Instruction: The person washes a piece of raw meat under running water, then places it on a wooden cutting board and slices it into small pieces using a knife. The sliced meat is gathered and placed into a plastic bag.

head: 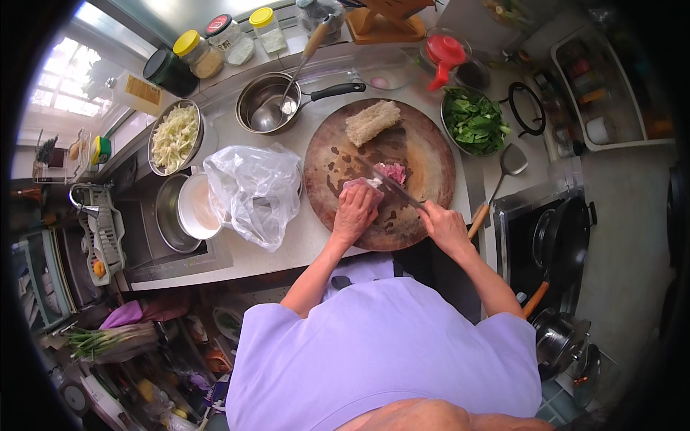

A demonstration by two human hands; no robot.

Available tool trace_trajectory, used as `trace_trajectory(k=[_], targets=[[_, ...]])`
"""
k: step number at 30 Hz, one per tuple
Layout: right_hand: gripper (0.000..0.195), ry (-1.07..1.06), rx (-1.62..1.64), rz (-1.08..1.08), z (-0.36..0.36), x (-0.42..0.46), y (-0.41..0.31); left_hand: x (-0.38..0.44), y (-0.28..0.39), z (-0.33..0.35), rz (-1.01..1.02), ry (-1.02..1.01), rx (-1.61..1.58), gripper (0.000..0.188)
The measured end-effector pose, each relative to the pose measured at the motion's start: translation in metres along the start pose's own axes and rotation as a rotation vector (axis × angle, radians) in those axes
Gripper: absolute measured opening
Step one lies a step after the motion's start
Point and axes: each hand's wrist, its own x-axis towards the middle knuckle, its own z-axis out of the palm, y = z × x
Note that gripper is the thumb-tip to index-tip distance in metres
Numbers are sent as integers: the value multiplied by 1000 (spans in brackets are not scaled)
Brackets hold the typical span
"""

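A round wooden chopping board lies on the counter before me. My left hand presses a piece of raw meat onto the board, fingers bent over it. In my right hand is the handle of a kitchen knife, its blade slanting up and left beside the meat. Just beyond the blade sits a small heap of cut pink meat. Toward the board's far side rests a pale, loofah-like scrubbing pad. Dark wet patches mark the wood.
Left of the board are a clear plastic bag, a white bowl, a saucepan holding a ladle, and a bowl of shredded cabbage. To the right stand a bowl of leafy greens, a spatula and a wok.
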Motion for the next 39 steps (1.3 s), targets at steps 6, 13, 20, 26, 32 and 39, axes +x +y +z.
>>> trace_trajectory(k=[6,13,20,26,32,39], targets=[[20,-39,-101,2,23,-22,10,3,5,-4,-27,16,-19,46],[23,29,-81,12,66,64,-16,5,5,-6,23,61,2,42],[23,-39,-1,58,29,40,5,-1,3,-13,-106,107,29,48],[21,59,32,146,9,-5,17,-9,-1,-46,-163,-58,-337,73],[23,-30,106,185,22,-26,2,10,-18,-56,-66,-217,-226,68],[29,19,285,387,37,-38,11,34,-3,-39,-363,-80,-305,57]])
